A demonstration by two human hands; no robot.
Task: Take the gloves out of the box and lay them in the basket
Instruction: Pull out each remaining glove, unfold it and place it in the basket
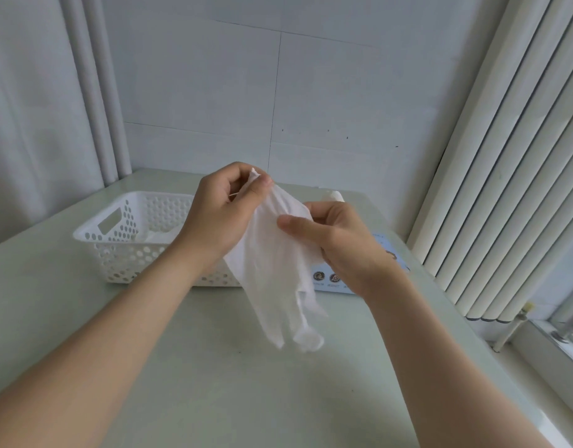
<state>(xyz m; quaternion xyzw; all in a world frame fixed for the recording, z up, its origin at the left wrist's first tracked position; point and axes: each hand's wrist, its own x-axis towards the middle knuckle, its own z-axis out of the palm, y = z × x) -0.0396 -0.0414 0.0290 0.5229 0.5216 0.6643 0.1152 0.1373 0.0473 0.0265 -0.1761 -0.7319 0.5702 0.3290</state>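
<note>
Pale green tabletop point(214, 367) bearing white perforated basket point(123, 253), tiled wall point(343, 92) behind basket, vertical blinds point(504, 156) to its right, white glove point(272, 286) raised before basket, pinched by left hand point(214, 218) and right hand point(343, 247)

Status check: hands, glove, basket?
Left hand pinches glove cuff; right hand grips its side. Glove hangs above table, beside basket. Box behind right hand.

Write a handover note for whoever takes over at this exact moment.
The left hand pinches the cuff of the glove; the right hand grips its side.
The glove hangs in the air in front of the basket and the box.
Done: this glove is out; something white lies in the basket.
Left: lay it in the basket; white material pokes from the box.
</note>
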